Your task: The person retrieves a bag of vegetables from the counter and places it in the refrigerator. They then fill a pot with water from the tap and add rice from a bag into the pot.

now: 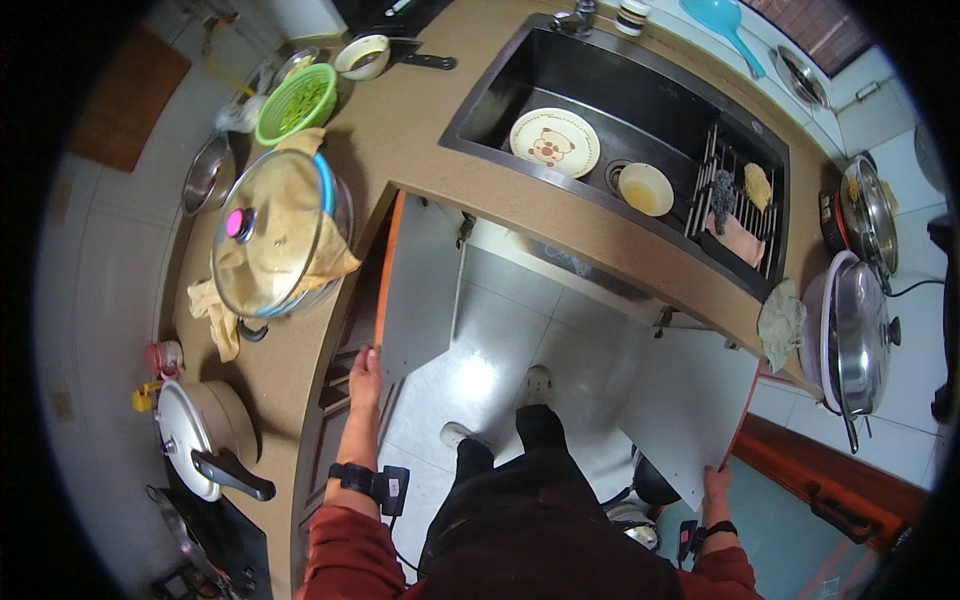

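My left hand (365, 376) grips the orange edge of the left cabinet door (420, 292), which is swung outward below the counter. At the right, my right hand (716, 484) holds the outer edge of the other cabinet door (694, 397), also swung out. Both doors show pale grey inner faces and hinge beside the sink front. My fingertips are partly hidden behind the door edges. Tiled floor (487, 330) shows between the doors, with my feet on it.
Above the doors is a black sink (600, 60) holding a plate (555, 142), a bowl (645, 189) and a drying rack (739, 187). A glass-lidded pot (274, 225) and a pressure cooker (210, 427) line the left counter. Cookware (649, 480) sits behind the right door.
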Demonstrator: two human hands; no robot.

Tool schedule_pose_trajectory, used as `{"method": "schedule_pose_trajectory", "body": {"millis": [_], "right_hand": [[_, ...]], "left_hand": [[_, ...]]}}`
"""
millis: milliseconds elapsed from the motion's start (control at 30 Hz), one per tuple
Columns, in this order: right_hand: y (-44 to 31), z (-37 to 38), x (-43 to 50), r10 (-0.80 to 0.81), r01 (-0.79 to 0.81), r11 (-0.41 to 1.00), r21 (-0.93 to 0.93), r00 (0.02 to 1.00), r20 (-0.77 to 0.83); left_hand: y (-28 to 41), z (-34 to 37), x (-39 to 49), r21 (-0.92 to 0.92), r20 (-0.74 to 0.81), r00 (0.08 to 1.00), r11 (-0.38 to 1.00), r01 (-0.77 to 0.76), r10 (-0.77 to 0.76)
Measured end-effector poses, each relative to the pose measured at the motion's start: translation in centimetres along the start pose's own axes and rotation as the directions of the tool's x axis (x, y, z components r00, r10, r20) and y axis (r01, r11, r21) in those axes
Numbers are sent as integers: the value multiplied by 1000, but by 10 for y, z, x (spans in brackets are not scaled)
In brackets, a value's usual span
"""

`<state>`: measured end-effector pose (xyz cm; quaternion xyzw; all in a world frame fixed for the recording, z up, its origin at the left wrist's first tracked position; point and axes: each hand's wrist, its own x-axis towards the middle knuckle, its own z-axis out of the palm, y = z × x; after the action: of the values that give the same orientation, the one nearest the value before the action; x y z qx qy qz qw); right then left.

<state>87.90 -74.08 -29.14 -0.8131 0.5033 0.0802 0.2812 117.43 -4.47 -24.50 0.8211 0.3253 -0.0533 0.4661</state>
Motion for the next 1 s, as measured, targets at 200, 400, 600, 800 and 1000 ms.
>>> {"method": "schedule_pose_trajectory", "body": {"millis": [200, 400, 600, 800, 1000], "right_hand": [[-99, 52, -71, -107, 40, 980, 197, 933, 343], [-266, 116, -89, 42, -459, 733, 502, 767, 640], [-378, 148, -53, -159, -438, 471, 766, 812, 562], [-409, 183, -9, -338, -239, 306, 921, 878, 340], [-400, 187, -1, -400, -228, 350, 909, 841, 365]], "left_hand": [[40, 82, -41, 302, 391, 919, 934, -190, 60], [107, 196, -70, 112, 590, 789, 950, -290, 171], [158, 260, -50, 11, 632, 695, 894, -449, 342], [168, 298, -35, 26, 740, 645, 950, -310, 190], [173, 326, -19, 216, 734, 673, 911, -351, 85]]}}
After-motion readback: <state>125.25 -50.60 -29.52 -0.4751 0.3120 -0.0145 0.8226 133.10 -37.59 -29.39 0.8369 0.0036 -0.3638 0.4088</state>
